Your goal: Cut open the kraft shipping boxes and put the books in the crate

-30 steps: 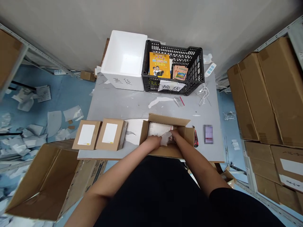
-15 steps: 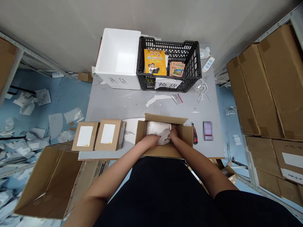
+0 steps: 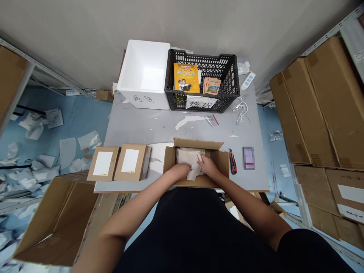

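An open cardboard box stands at the table's front edge with its flaps up. Inside it lies a pale wrapped item with printing on it and thin whitish wrapping. My left hand reaches into the box at the item's lower left, its fingers mostly hidden. My right hand is in the box on the right side, fingers closed on the edge of the whitish wrapping.
Two closed boxes with white labels stand to the left. A red-black cutter and a phone lie to the right. Behind are a white foam box and a black crate holding books. A large open carton stands at lower left.
My right hand has moved left and up from the box's right side onto the wrapping. The wrapping has shifted, and more of the box's right interior shows.
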Action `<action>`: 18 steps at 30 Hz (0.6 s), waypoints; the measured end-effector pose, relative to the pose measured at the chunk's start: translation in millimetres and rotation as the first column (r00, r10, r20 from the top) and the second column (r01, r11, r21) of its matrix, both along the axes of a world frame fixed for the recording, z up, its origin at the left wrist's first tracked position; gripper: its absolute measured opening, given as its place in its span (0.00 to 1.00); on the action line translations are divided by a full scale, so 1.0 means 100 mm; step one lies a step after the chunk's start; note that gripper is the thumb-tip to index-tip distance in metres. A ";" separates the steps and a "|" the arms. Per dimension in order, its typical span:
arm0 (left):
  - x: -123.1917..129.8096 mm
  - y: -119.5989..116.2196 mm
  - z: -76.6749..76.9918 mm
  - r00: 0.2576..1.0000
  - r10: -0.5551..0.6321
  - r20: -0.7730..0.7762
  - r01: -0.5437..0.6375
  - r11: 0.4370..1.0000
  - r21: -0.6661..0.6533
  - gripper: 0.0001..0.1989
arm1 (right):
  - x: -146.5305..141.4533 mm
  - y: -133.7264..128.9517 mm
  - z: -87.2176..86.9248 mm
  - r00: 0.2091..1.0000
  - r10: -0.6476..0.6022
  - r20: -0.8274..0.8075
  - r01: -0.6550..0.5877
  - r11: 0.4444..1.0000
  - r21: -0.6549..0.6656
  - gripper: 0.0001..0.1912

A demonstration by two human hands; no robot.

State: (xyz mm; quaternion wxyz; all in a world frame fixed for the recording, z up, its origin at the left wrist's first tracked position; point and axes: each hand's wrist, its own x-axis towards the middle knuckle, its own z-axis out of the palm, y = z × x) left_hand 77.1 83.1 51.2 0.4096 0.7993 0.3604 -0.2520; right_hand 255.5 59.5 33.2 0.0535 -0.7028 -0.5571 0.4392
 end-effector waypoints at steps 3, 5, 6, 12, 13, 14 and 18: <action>-0.01 0.00 -0.02 1.000 0.002 -0.027 -0.001 1.000 0.015 0.14 | 0.03 -0.08 0.28 0.979 0.152 0.135 -0.168 0.979 0.113 0.11; -0.02 0.01 -0.04 0.999 0.011 -0.043 -0.010 0.999 0.032 0.14 | 0.08 -0.12 0.46 0.974 0.174 0.148 -0.200 0.962 0.186 0.12; -0.02 0.02 -0.05 0.999 0.015 -0.046 -0.013 0.999 0.042 0.14 | 0.11 -0.14 0.55 0.975 0.166 0.147 -0.196 0.956 0.219 0.12; -0.08 0.12 0.07 0.994 0.103 0.031 -0.106 0.984 0.141 0.24 | 0.39 -0.29 1.08 0.996 0.056 0.065 -0.077 0.915 0.397 0.11; -0.09 0.15 0.12 0.984 0.161 0.074 -0.171 0.973 0.156 0.23 | 0.44 -0.31 1.18 0.998 0.041 0.045 -0.056 0.904 0.425 0.12; -0.11 0.18 0.17 0.963 0.236 0.129 -0.255 0.953 0.165 0.21 | 0.49 -0.33 1.29 0.999 0.027 0.027 -0.036 0.892 0.451 0.11; -0.18 0.26 0.33 0.695 0.588 0.414 -0.646 0.763 0.002 0.12 | 0.71 -0.39 1.70 0.996 0.022 -0.082 0.026 0.836 0.549 0.10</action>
